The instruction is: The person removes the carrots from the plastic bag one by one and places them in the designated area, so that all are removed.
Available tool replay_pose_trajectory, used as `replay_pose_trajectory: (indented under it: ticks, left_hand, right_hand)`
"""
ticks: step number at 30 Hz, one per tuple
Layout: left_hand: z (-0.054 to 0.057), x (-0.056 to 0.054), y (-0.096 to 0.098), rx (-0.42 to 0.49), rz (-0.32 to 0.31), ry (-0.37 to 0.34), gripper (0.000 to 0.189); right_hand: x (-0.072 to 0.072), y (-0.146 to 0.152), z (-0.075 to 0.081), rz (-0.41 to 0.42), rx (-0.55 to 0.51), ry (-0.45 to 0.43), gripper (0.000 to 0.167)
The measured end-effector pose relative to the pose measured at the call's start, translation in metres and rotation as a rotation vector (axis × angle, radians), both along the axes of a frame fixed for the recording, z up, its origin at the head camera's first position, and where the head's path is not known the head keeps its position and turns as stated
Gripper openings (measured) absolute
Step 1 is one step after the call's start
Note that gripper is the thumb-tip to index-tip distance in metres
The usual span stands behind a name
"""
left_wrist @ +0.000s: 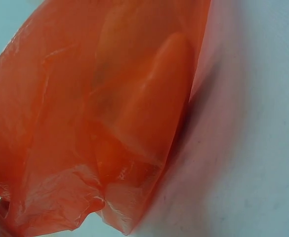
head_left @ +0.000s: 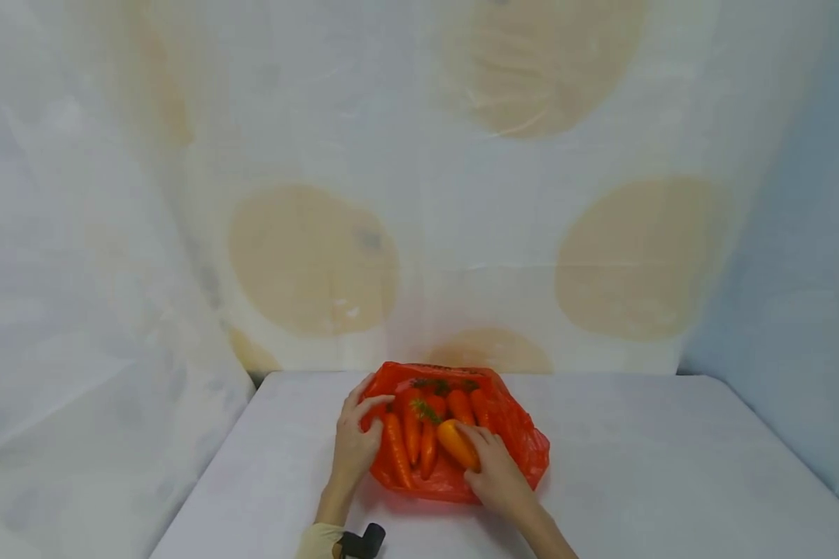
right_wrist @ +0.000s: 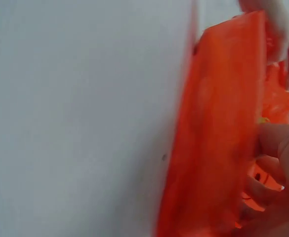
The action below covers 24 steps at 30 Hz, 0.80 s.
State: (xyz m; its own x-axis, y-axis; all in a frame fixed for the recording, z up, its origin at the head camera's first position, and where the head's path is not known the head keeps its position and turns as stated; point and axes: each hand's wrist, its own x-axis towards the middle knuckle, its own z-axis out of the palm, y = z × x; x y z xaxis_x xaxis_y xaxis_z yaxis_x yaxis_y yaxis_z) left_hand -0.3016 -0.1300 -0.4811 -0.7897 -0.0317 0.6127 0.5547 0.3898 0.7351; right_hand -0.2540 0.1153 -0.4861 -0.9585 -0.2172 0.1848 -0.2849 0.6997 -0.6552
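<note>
A red plastic bag lies open on the table in the head view, with several orange carrots with green tops in it. My left hand holds the bag's left rim, fingers and thumb bent over the edge. My right hand grips a yellow-orange, elongated, smooth piece at the bag's near right; its exact kind is unclear. The left wrist view shows the bag's side with an orange shape through the plastic. Seen from the right wrist, the right hand's fingers reach over the bag's edge.
The bag rests on a white table, near its back edge. Behind it hangs a white sheet with large tan spots, and pale sheets enclose the sides. A small black device is strapped on the left wrist.
</note>
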Motion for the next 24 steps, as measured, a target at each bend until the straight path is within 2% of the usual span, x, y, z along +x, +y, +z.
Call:
replay_pose_trajectory:
  ticks: [4,9,14,18,24]
  left_hand:
    - [-0.002,-0.001,0.004,-0.006,-0.011,0.011,0.046]
    - [-0.004,0.001,0.007,-0.001,-0.016,-0.018,0.044]
    - [-0.004,-0.001,0.008,0.002,-0.011,-0.013,0.047]
    - [-0.004,-0.001,0.008,0.000,-0.005,-0.010,0.047]
    - [-0.005,0.000,0.007,0.005,0.006,-0.033,0.043]
  right_hand:
    - [0.006,0.003,0.003,0.001,-0.057,-0.029,0.069]
    - [0.010,0.004,0.003,-0.010,-0.111,-0.027,0.069]
    - [0.010,0.000,0.006,-0.019,-0.175,0.024,0.069]
    - [0.013,0.000,0.011,-0.030,-0.179,0.073,0.070]
    - [0.020,0.007,0.023,-0.005,-0.227,0.167,0.071]
